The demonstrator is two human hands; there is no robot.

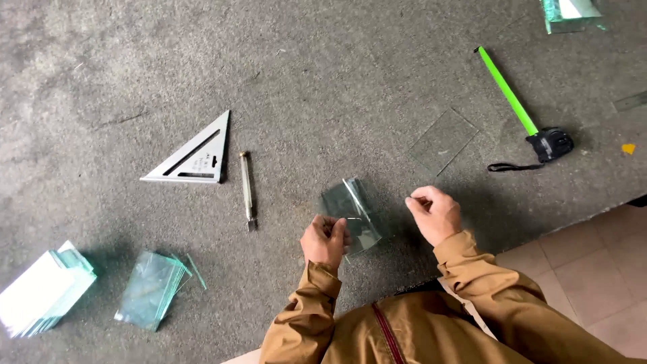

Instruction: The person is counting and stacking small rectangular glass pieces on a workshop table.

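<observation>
My left hand [325, 239] grips a small pane of clear greenish glass [354, 216] by its lower left corner and holds it tilted just above the grey felt table [337, 87]. A narrow strip runs along the top of the pane. My right hand [435, 212] hovers a short way to the right of the pane, apart from it. Its fingers are pinched together and I see nothing between them.
A glass cutter [247, 191] and a metal triangle square [195, 156] lie to the left. Two stacks of glass pieces [151, 290] [44, 290] sit at the lower left. A clear pane [445, 140], a green tape measure [539, 135] and more glass [573, 13] lie to the right. The table edge [573, 216] drops to a tiled floor.
</observation>
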